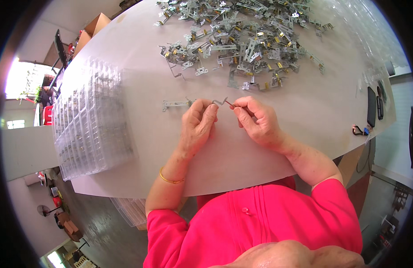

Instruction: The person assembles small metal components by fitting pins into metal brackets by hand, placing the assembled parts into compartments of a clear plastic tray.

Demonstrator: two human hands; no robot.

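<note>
My left hand (199, 124) is closed, thumb against fingers, on one end of a small bent grey metal piece (220, 102). Pinched in my right hand (259, 121) is a thin reddish-brown strip (229, 103), whose tip meets or nearly meets the metal piece; I cannot tell whether they are joined. Both hands are raised close together over the table (242, 156). Just left of my left hand lies a flat metal bracket (174, 104) with holes, its right end partly behind the fingers.
A wide heap of metal brackets (249, 44), some with brass-coloured parts, covers the far middle. Stacked clear plastic trays (94, 120) stand at left. Clear plastic sheeting (371, 31) lies far right. Blue-and-black pliers (361, 130) and a dark flat case (371, 107) sit near the right edge.
</note>
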